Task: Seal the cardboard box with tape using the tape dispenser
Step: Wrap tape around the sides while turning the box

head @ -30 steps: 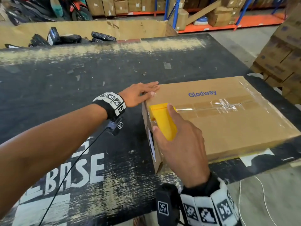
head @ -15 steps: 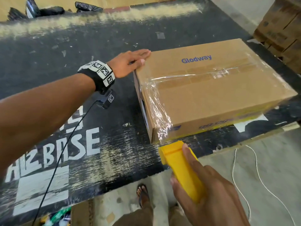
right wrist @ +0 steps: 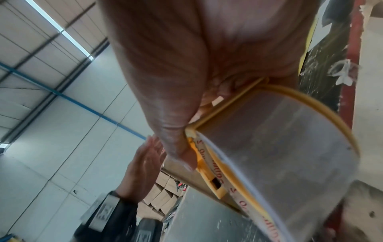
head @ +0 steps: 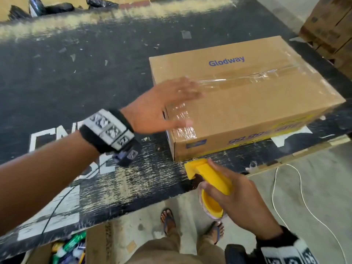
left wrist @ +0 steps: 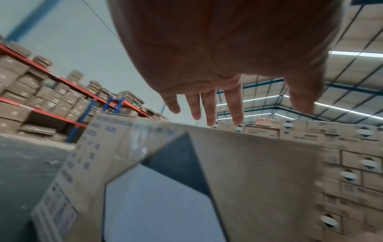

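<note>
A brown cardboard box (head: 247, 103) marked "Glodway" lies on the black table (head: 76, 73) near its front right edge. Clear tape (head: 247, 78) runs along its top seam and down its near left end. My left hand (head: 167, 105) is spread flat, fingers straight, over the box's left end where the tape turns the edge; motion blur hides whether it touches. In the left wrist view the straight fingers (left wrist: 209, 108) hover just above the box (left wrist: 248, 172). My right hand (head: 234, 199) grips the yellow tape dispenser (head: 207, 178) below the table's front edge, clear of the box. The right wrist view shows the tape roll (right wrist: 279, 147) close up.
Stacked cartons (head: 331, 29) stand to the right of the table. Black bags (head: 57, 6) lie along the far edge. A white cable (head: 285, 197) trails over the concrete floor. My sandalled feet (head: 167, 218) stand below the table edge, and a box of small items (head: 70, 248) sits under it.
The dispenser ran down the box's left end, then came away below the table edge. My left hand moved from the box's far left corner to the taped left end.
</note>
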The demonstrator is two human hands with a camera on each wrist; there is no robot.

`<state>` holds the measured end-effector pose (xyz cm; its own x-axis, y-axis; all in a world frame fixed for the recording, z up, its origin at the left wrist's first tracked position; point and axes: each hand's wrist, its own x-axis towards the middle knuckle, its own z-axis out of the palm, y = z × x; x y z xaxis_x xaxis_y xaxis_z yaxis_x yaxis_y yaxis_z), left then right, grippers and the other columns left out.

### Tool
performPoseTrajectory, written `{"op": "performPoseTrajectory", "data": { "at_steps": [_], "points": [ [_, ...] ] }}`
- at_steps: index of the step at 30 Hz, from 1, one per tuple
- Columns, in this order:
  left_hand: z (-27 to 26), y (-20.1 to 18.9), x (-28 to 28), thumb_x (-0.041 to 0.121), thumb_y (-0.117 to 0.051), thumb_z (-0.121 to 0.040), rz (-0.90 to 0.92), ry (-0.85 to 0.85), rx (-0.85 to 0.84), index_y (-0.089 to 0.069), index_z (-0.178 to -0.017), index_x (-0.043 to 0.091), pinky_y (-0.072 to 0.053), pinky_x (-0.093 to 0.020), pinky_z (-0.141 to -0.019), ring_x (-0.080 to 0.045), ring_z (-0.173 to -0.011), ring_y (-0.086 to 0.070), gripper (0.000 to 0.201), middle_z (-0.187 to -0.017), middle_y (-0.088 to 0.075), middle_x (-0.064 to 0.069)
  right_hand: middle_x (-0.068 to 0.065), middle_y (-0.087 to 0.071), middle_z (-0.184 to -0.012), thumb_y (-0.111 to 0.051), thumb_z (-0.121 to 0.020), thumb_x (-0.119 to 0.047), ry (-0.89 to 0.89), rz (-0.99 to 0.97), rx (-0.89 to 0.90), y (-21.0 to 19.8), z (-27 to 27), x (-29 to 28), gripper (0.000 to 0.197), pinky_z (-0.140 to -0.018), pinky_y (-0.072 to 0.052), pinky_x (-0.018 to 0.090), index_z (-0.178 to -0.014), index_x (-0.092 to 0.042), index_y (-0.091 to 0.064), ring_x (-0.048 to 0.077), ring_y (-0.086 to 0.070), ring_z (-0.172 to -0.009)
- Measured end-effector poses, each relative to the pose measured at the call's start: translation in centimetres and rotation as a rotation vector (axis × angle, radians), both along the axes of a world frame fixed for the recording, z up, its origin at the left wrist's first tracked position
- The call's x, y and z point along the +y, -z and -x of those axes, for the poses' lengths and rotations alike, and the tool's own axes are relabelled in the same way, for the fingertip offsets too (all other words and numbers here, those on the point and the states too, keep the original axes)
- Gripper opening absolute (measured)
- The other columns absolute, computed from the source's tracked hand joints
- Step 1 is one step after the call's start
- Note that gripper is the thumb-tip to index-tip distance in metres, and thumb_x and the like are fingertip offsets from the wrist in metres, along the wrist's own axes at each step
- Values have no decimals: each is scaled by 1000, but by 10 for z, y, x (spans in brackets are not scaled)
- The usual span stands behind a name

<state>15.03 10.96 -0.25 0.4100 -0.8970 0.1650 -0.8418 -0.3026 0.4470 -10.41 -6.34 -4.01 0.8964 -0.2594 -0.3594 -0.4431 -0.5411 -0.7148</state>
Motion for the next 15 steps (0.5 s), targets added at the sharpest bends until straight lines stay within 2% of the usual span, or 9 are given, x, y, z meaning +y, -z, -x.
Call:
{"op": "performPoseTrajectory", "data": {
  "at_steps": [2, 4, 6, 8, 11, 13, 15],
  "points": [
    [25, 12, 2, 68, -57, -88, -99, 64, -64, -35, -153, 42, -12, -51, -127, -11, -158, -8, 74, -169, -20, 7, -24, -66, -128, -70, -79, -62, 0, -18, -66, 0, 1, -7, 68, -89, -53, 24, -143, -52, -49, -4, -62, -109],
    [32, 21, 2, 64, -56, -91, -134, 61, -128, -34, -155, 39, -11, -55, -125, -12, -158, -6, 72, -170, -18, 5, -34, -61, -132, -72, -77, -62, 1, -64, -134, -4, 4, -12, 68, -93, -51, 21, -141, -52, -51, -12, -58, -117],
    [32, 20, 0, 61, -58, -90, -133, 46, -124, -37, -154, 39, -13, -54, -125, -13, -158, -9, 71, -169, -21, 4, -42, -59, -128, -76, -76, -55, 6, -127, -187, -11, 8, -18, 68, -92, -49, 14, -140, -53, -52, -16, -56, -118],
    [33, 15, -3, 62, -63, -86, -121, 25, -77, -43, -151, 39, -16, -51, -125, -13, -157, -16, 72, -167, -28, 3, -39, -60, -130, -81, -79, -36, 11, -156, -244, -20, 15, -28, 70, -93, -49, 12, -141, -52, -52, -12, -58, -118],
    [40, 6, -15, 69, -64, -81, -118, -58, -37, -48, -146, 41, -24, -45, -123, -12, -150, -29, 73, -160, -36, 5, -32, -60, -136, -78, -83, -14, 60, -173, -365, -33, 26, -50, 72, -99, -48, 16, -141, -47, -53, -5, -58, -124],
    [49, 2, -30, 66, -63, -83, -88, -114, -7, -50, -145, 39, -27, -44, -122, -13, -147, -33, 69, -155, -41, 4, -30, -60, -138, -75, -86, -9, 122, -209, -449, -43, 31, -70, 68, -101, -48, 18, -141, -43, -54, -3, -58, -127],
    [59, 1, -53, 62, -63, -85, -32, -132, 2, -53, -143, 36, -28, -45, -121, -14, -147, -34, 64, -151, -46, 4, -22, -62, -139, -72, -87, -14, 185, -228, -525, -53, 34, -94, 64, -103, -49, 25, -142, -42, -54, 2, -60, -126]
  ]
}}
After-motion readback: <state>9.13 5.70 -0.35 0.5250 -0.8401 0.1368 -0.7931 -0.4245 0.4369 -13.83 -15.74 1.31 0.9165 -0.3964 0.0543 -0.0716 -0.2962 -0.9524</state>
